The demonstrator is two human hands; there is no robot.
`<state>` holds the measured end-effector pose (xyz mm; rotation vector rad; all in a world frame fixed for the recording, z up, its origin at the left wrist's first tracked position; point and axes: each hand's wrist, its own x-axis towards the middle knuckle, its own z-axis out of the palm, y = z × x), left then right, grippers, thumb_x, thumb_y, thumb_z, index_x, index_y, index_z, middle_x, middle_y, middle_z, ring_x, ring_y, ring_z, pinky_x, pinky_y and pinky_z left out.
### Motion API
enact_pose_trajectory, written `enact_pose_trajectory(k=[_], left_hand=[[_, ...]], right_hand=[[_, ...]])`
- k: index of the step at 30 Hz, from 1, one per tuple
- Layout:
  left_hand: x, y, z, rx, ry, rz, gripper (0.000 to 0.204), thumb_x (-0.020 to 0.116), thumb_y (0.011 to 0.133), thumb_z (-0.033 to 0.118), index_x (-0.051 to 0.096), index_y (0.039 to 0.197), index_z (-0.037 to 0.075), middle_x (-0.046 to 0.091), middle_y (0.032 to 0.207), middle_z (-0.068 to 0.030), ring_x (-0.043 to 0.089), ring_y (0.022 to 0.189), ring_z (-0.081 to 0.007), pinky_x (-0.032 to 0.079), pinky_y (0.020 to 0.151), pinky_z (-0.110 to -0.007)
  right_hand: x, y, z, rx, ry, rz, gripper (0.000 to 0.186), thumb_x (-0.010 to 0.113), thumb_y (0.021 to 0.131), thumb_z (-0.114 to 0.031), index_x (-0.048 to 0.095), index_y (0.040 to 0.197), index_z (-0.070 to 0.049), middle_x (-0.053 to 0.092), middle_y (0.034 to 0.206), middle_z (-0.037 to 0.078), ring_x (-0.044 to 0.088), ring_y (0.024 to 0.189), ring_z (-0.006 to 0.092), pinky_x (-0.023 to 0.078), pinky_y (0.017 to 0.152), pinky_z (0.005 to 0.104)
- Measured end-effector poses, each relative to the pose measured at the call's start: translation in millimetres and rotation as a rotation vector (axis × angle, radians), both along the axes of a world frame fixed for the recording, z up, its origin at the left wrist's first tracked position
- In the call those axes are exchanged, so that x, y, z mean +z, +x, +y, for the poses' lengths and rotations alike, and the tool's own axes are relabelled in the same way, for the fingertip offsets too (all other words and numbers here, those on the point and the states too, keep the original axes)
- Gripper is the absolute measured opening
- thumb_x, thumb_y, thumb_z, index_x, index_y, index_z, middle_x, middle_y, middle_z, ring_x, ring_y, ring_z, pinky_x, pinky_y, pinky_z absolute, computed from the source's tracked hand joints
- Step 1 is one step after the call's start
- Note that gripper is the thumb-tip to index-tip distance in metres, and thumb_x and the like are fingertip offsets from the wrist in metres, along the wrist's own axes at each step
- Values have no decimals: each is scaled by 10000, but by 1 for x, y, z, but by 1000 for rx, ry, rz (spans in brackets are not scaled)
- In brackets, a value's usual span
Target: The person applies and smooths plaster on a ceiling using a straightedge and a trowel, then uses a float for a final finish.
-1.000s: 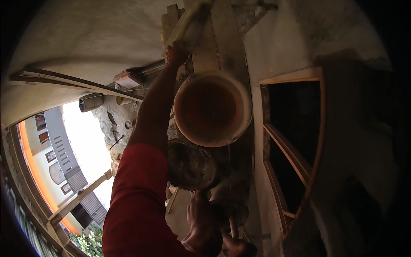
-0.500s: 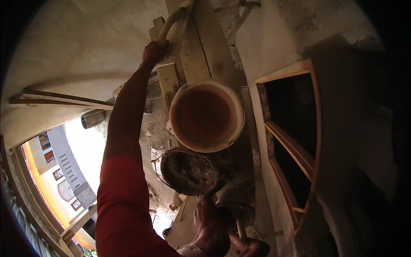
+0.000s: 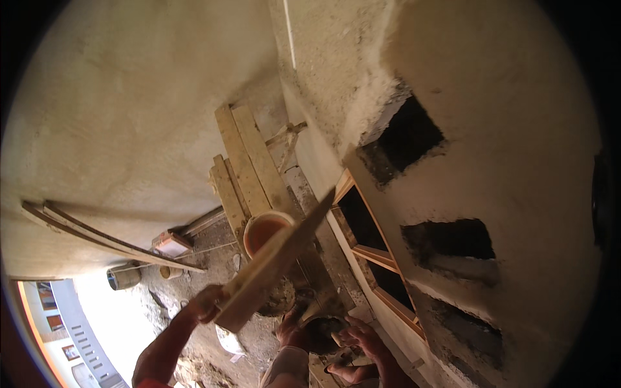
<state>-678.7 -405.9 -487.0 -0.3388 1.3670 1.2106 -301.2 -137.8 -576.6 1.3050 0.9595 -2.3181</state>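
Note:
A long wooden plastering float [image 3: 272, 268] slants across the middle, its far end narrowing toward the window frame. My left hand [image 3: 210, 304] is closed around its near end; the handle is hidden. Lower right, my right hand [image 3: 362, 336] reaches over a dark mortar bowl [image 3: 320, 333] with its fingers apart. Near those fingertips is a pale tool handle [image 3: 337, 338], with no grip on it visible. Partly behind the float are a round tub with reddish insides [image 3: 264, 231] and a bucket of grey mortar [image 3: 281, 301].
Wooden planks [image 3: 249, 161] extend ahead between plastered walls. On the right are a wooden window frame [image 3: 378, 258] and several dark wall openings [image 3: 449, 240]. Long timbers [image 3: 110, 236] lean at left, near bricks [image 3: 173, 243] and a bucket [image 3: 124, 277]. My feet [image 3: 294, 333] are beside the mortar bowl.
My left hand has brought the float down and back from the far wall area. My right hand has come into view over the mortar bowl. The view has shifted, showing more wall.

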Motion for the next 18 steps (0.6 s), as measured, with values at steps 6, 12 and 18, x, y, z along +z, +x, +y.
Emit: enact_pose_trajectory(k=[6,12,18], left_hand=[[68,117,12,-356,85,-285,464,619,854,151,542,1247,-84,671,991,-108,669,750,-144,541,566,-244],[59,137,103,-1155,202,-286,633,667,877,281,429,1377,-27,654,1082,-110,661,864,-184,570,703,-331],[79,207,271,-1371,307,-143,634,668,873,300,435,1377,-5,641,1112,-119,653,899,-196,560,737,-346]], right_hand=[[-14,32,-98,-345,-757,451,578,598,927,-298,392,1426,-94,523,1361,146,519,1232,284,409,1038,481],[66,120,-108,-659,-532,437,538,522,954,-314,383,1431,-107,461,1429,108,459,1297,270,367,1061,532],[137,222,-117,-810,30,432,567,500,959,-370,361,1449,-121,448,1440,109,435,1316,271,343,1081,511]])
